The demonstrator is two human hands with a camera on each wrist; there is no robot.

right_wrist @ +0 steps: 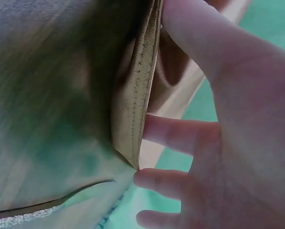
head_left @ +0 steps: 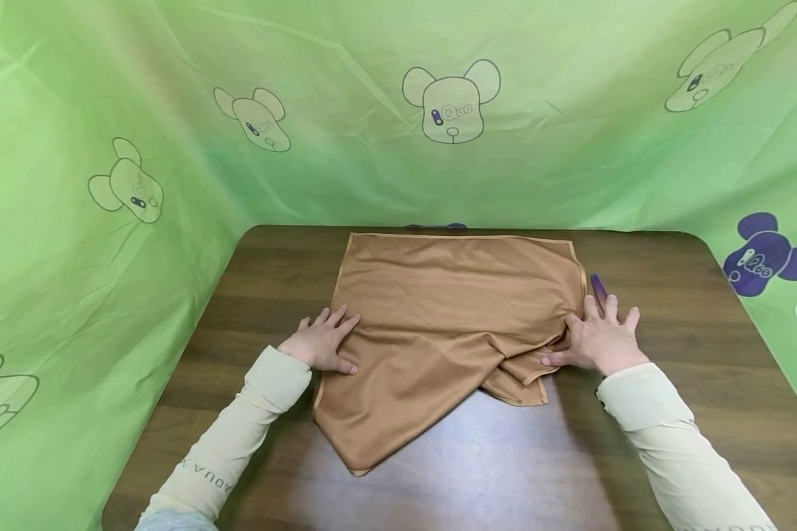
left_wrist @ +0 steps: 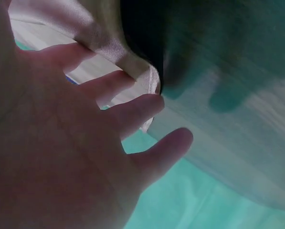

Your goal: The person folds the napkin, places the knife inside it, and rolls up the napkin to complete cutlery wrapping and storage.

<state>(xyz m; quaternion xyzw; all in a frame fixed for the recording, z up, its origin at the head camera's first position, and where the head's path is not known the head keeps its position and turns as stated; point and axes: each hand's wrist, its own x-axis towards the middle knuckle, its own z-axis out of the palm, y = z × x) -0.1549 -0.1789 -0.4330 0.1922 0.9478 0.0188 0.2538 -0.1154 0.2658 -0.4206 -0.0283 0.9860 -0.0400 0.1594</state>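
Note:
A tan-brown cloth [head_left: 438, 310] lies partly folded on the dark wooden table [head_left: 691, 317], its lower corners overlapping near the front. My left hand [head_left: 322, 341] rests flat on the cloth's left edge, fingers spread and straight. My right hand [head_left: 598, 335] lies flat at the cloth's right edge, thumb on the fabric, fingers spread on the table. In the left wrist view the left hand's fingers [left_wrist: 132, 109] touch the cloth's hem [left_wrist: 109, 47]. In the right wrist view the stitched hem [right_wrist: 142, 90] runs beside the right hand's fingers [right_wrist: 180, 133].
A green curtain printed with bear heads [head_left: 452, 103] surrounds the table on three sides. A small purple object [head_left: 598, 285] lies on the table just past my right fingertips. Bare wood shows at the table's front [head_left: 478, 472] and right.

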